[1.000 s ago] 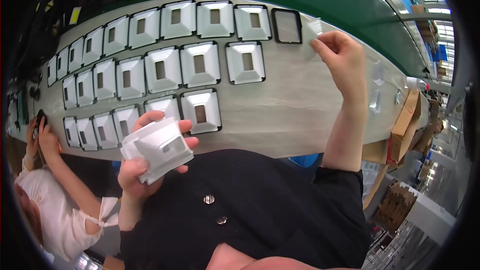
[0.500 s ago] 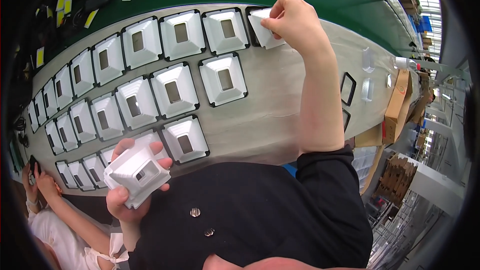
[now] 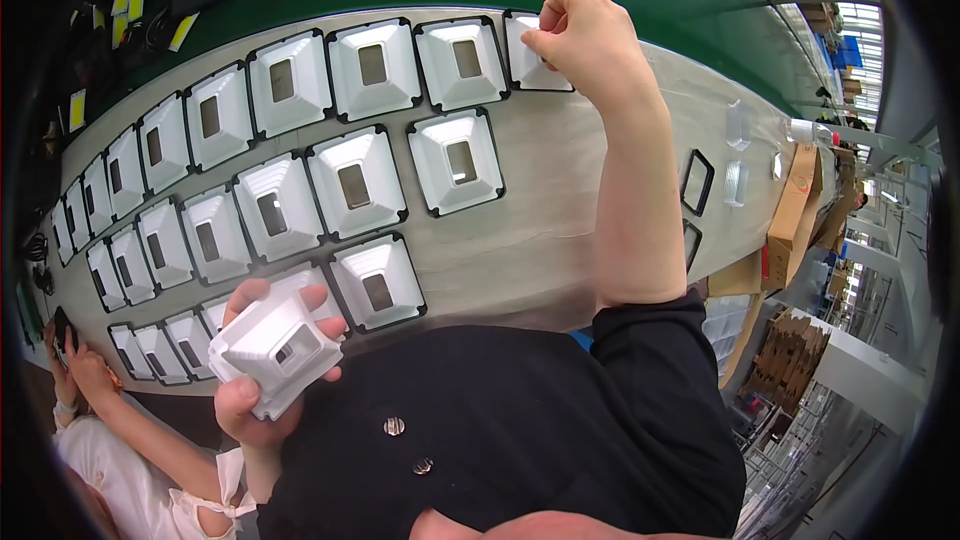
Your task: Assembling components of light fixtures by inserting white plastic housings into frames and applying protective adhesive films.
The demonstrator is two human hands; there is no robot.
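Note:
My left hand (image 3: 240,402) is closed round a small stack of white, square, funnel-shaped reflectors (image 3: 262,358), held close to my body at the near edge of the table. My right arm reaches to the far side, where my right hand (image 3: 588,38) pinches a white reflector (image 3: 523,58) at its raised middle. That reflector sits in a black square frame at the right end of the far row; my fingers hide part of it. Beside it lies another white reflector (image 3: 442,62) in a black frame, with a dark rectangular opening at its centre.
Rows of framed reflectors (image 3: 355,180) cover the table's left side. Towards the right lie a bare black frame (image 3: 697,182), clear plastic pieces (image 3: 735,183), a bottle (image 3: 812,132) and a cardboard box (image 3: 796,202). Another person's hands (image 3: 92,372) hold a dark object at far left.
The reflector under my right hand has gone from tilted to lying flat within its black frame. My left hand keeps hold of the stack.

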